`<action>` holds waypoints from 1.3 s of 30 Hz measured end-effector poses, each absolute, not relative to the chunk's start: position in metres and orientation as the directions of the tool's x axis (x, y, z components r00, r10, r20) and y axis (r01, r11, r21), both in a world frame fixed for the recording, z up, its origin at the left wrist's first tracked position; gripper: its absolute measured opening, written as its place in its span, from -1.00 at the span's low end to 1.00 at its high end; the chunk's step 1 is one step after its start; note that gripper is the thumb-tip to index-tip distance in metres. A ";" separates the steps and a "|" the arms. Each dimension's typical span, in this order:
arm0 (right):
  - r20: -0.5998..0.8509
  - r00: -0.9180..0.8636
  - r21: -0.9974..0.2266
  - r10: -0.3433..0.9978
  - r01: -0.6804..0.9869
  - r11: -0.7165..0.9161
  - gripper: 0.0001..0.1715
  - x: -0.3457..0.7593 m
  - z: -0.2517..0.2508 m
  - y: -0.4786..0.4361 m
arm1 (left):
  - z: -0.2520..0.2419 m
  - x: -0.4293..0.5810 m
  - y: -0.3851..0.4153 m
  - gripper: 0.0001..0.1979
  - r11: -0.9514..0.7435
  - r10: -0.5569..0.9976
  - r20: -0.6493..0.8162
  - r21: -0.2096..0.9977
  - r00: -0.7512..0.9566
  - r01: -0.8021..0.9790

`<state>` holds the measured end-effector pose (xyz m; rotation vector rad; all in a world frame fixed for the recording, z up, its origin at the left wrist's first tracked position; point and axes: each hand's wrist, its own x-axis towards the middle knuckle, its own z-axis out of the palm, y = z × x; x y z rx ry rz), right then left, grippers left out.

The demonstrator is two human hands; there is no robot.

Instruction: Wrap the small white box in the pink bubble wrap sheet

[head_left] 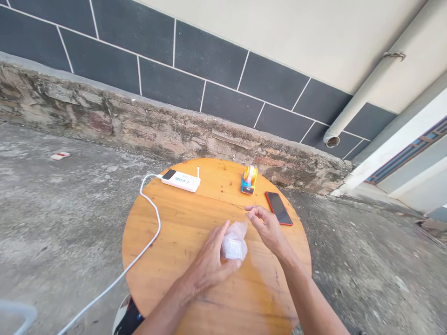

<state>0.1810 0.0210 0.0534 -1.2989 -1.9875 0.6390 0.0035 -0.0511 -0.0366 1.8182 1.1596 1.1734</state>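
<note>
Head view: a small bundle in translucent wrap point(234, 246) sits on the near half of the round wooden worktop point(153, 274), right of centre and between the two hands. The left hand point(211, 260) is the nearer one, cupped around the bundle from the left, with its fingers along the far left side and its thumb across the near side. The right hand point(267, 228) is raised beyond the bundle and to its right, its fingers bent and gathered narrowly towards the thumb; whether the tips meet, or have anything thin between them, I cannot tell.

The relation that matters is the bundle's lie: its longer direction runs away from the person and slightly right, ending in a loose corner of wrap just short of the right fingertips (contact there is too fine to make out). Beyond the right hand stands a yellow-and-blue tape dispenser point(249, 180), with a red-edged phone point(278, 208) just beside that hand. Farther left lies a white power strip point(180, 180), its cable point(158, 209) trailing over the edge.
</note>
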 end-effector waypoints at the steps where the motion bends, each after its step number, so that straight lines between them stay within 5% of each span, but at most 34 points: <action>1: 0.267 -0.287 -0.696 0.920 0.603 0.390 -0.74 0.182 0.054 0.022 | -0.036 0.003 -0.051 -0.17 -0.359 0.930 0.313 0.882 0.192 0.305; 14: 0.287 -0.467 -0.400 0.836 0.735 0.548 -0.87 0.184 0.072 0.046 | -0.024 0.005 -0.046 -0.75 -0.318 0.943 0.331 0.891 0.016 0.324; 39: 0.375 -0.450 -0.299 0.811 0.769 0.565 -0.84 0.175 0.067 0.090 | -0.012 0.004 -0.056 -0.96 -0.366 0.931 0.357 0.899 0.083 0.242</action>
